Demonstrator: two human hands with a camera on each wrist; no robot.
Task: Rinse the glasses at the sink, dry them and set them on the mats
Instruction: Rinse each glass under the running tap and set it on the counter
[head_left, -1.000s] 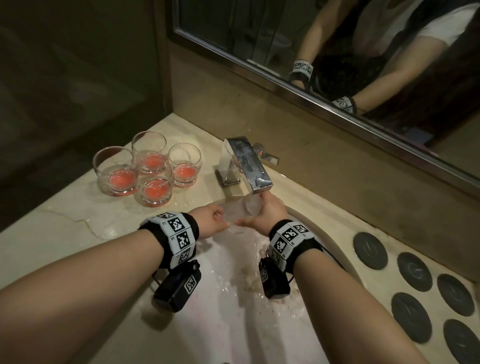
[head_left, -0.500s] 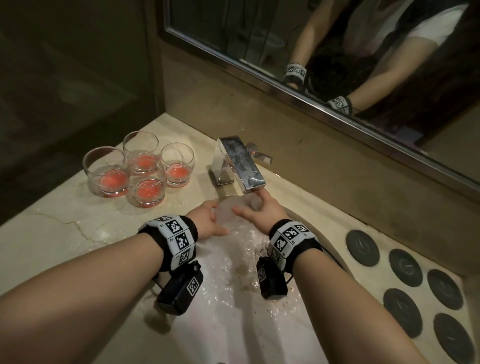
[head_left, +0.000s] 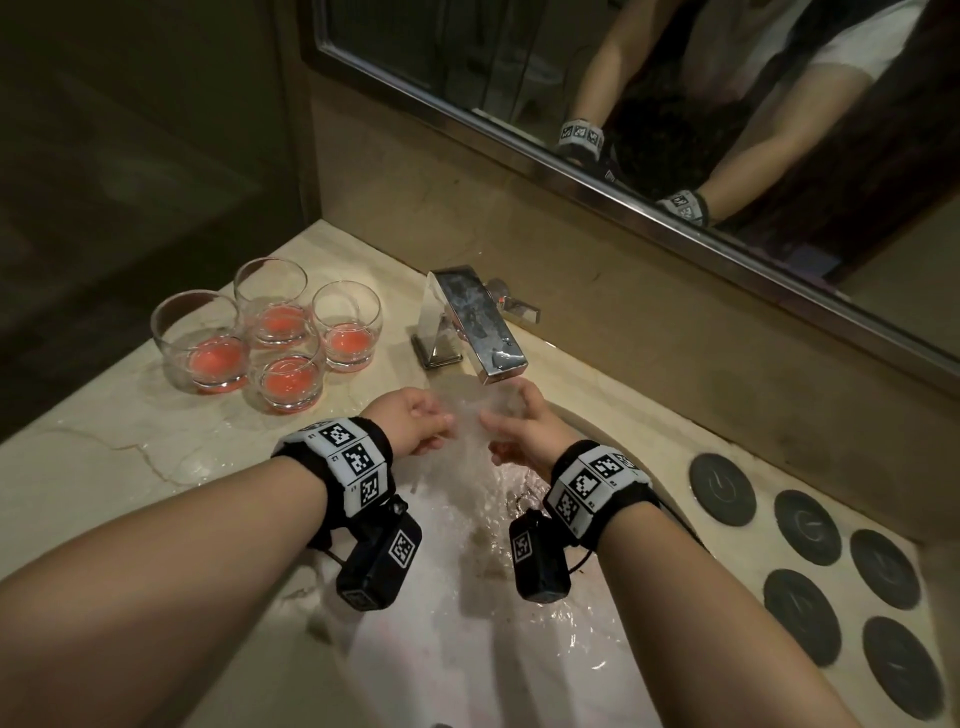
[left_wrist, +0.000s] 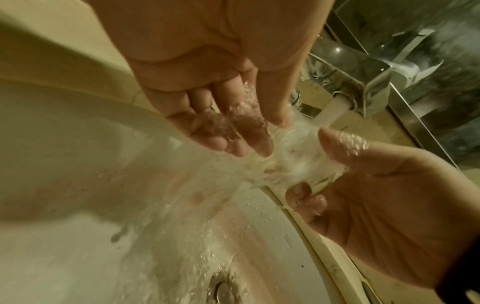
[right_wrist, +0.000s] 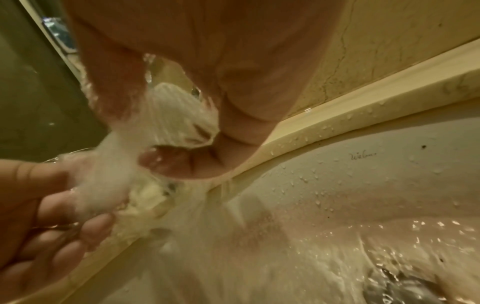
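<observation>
Faintly, cursive maker's script (right_wrist: 363, 155) on the wet sink (right_wrist: 389, 185), unreadable.

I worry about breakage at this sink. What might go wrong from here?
The glass, blurred by the stream, is wet between the left hand and right hand; it may slip and strike the hard basin. The four glasses with pink liquid stand bunched close by the left forearm, so a careless reach might knock them. Water splashes near the wrist cameras hanging below both wrists.
</observation>
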